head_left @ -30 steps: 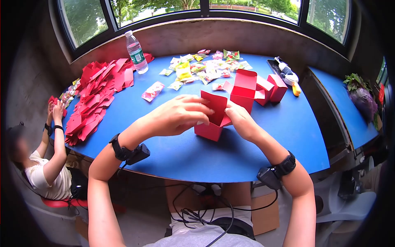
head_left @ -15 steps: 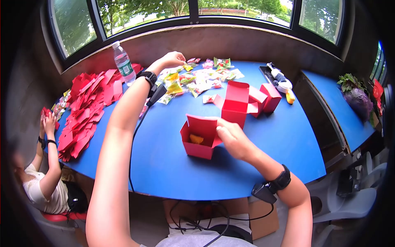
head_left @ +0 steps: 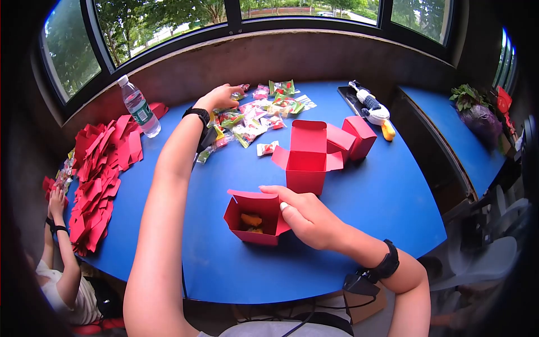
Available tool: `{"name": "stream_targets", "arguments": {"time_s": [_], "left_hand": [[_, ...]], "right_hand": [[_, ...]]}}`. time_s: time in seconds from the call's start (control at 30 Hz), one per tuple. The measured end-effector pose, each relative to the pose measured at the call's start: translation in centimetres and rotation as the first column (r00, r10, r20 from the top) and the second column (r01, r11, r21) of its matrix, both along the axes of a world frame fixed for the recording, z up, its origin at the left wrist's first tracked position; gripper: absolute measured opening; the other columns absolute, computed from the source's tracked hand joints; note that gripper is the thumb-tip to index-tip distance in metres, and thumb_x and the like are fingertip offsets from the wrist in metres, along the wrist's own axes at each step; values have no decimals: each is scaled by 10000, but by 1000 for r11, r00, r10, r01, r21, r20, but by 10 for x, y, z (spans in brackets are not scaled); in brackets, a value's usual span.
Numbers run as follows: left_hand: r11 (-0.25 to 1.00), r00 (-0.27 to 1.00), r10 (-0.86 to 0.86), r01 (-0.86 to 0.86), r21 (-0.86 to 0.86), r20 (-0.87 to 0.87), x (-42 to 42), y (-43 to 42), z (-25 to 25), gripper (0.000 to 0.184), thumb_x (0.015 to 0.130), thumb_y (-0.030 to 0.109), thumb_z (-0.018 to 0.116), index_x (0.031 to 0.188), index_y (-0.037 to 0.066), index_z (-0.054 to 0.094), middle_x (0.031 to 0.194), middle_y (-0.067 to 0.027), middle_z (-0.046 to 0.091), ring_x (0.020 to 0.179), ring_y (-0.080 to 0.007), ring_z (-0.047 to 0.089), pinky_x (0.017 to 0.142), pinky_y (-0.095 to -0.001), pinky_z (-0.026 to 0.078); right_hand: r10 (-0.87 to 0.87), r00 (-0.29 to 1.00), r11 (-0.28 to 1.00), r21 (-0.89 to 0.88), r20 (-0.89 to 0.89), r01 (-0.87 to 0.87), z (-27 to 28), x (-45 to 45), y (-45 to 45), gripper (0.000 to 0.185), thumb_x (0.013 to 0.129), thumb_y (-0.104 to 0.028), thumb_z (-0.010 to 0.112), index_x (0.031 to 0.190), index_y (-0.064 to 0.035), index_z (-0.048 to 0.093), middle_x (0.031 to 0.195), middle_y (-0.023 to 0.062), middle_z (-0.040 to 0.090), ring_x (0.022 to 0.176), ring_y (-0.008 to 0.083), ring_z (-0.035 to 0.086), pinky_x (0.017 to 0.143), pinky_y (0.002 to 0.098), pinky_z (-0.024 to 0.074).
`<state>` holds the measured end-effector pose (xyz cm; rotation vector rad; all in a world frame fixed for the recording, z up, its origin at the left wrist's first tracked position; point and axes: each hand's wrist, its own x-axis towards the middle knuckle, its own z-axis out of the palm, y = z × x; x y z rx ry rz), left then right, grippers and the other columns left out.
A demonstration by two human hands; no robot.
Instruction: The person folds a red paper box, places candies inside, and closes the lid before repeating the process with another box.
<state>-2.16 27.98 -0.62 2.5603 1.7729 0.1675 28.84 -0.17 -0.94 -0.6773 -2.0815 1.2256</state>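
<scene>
My right hand (head_left: 311,219) is closed on the raised lid side of an open red paper box (head_left: 251,237) that stands on the blue table. Orange and yellow wrapped pieces (head_left: 251,219) lie inside it. My left hand (head_left: 220,98) reaches to the far side, over a spread of wrapped candies (head_left: 250,132). Its fingers are stretched out at a small reddish candy packet (head_left: 242,88), thumb apart; no firm grip shows. Behind the box in my right hand stands another open red box (head_left: 305,181) with its flaps up.
More red boxes (head_left: 359,137) stand at the right, near a dark tray with a white-and-yellow item (head_left: 377,112). A water bottle (head_left: 139,106) and a heap of flat red cartons (head_left: 98,180) are at left. Another person's hands (head_left: 57,202) work there.
The camera view has shifted, moving the scene left in the picture. My left hand has moved a little closer to the reddish packet. My right hand still holds the box.
</scene>
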Motion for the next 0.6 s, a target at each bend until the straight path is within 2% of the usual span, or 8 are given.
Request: {"name": "stream_targets", "arguments": {"time_s": [0.1, 0.2, 0.3, 0.33, 0.43, 0.5, 0.53, 0.6], "left_hand": [[1000, 1000, -18, 18, -2, -8, 1, 9, 2, 475, 704, 213, 674, 1166, 201, 562, 1048, -167, 592, 1008, -319, 560, 883, -386, 453], [995, 998, -52, 49, -90, -28, 3, 15, 9, 441, 673, 165, 695, 1105, 161, 604, 1016, -154, 629, 974, -307, 589, 860, -385, 475], [991, 985, -128, 132, 26, -117, -1, 12, 13, 320, 604, 71, 690, 924, 74, 691, 910, -141, 672, 861, -287, 639, 793, -358, 508], [992, 985, -122, 126, 22, -118, -3, 11, 15, 320, 604, 71, 690, 924, 74, 691, 910, -141, 672, 861, -287, 639, 793, -358, 508], [941, 956, -293, 287, 179, 10, -2, -4, 25, 279, 621, 30, 668, 896, 67, 703, 829, -129, 680, 765, -257, 656, 723, -331, 529], [919, 938, -328, 289, 269, 113, 7, -30, 48, 315, 618, 27, 659, 922, 91, 705, 855, -129, 676, 746, -253, 647, 735, -327, 531], [927, 931, -278, 196, 318, 237, 15, -56, 63, 280, 657, 48, 658, 931, 84, 703, 864, -114, 682, 736, -203, 646, 716, -302, 531], [902, 804, -404, 270, 337, 436, 18, -103, 95, 258, 764, 69, 653, 1020, 87, 680, 971, -54, 684, 821, -111, 632, 766, -267, 521]], "right_hand": [[1, 1000, 1000, 15, -4, -1, 0, 0, 0, 411, 861, -148, 355, 1208, 58, 433, 694, 217, 571, 652, 329, 587, 659, 412, 446], [6, 1000, 1000, -2, 29, -6, 4, 2, 0, 402, 865, -148, 354, 1202, 54, 438, 696, 216, 573, 651, 328, 587, 666, 406, 450], [2, 1000, 1000, -10, 16, -2, 1, 0, 0, 387, 872, -152, 352, 1191, 45, 449, 696, 219, 574, 662, 333, 591, 672, 404, 452], [9, 1000, 1000, -14, 14, -8, 0, 0, 1, 387, 872, -152, 352, 1191, 45, 449, 696, 219, 574, 662, 333, 591, 672, 404, 452], [4, 999, 998, 69, -49, -1, -4, 0, 2, 349, 878, -140, 350, 1157, 32, 469, 714, 236, 580, 694, 350, 601, 679, 406, 456], [-8, 998, 997, 76, -60, 12, -8, -1, 4, 335, 879, -149, 366, 1125, 47, 481, 746, 252, 587, 730, 364, 608, 687, 407, 460], [-6, 998, 998, 69, -61, 10, -9, -1, 5, 332, 879, -153, 372, 1115, 53, 485, 757, 258, 589, 742, 369, 609, 690, 407, 461], [-13, 995, 996, 81, -97, 21, -12, -2, 6, 328, 882, -161, 375, 1094, 61, 491, 803, 276, 590, 795, 368, 611, 722, 399, 458]]}}
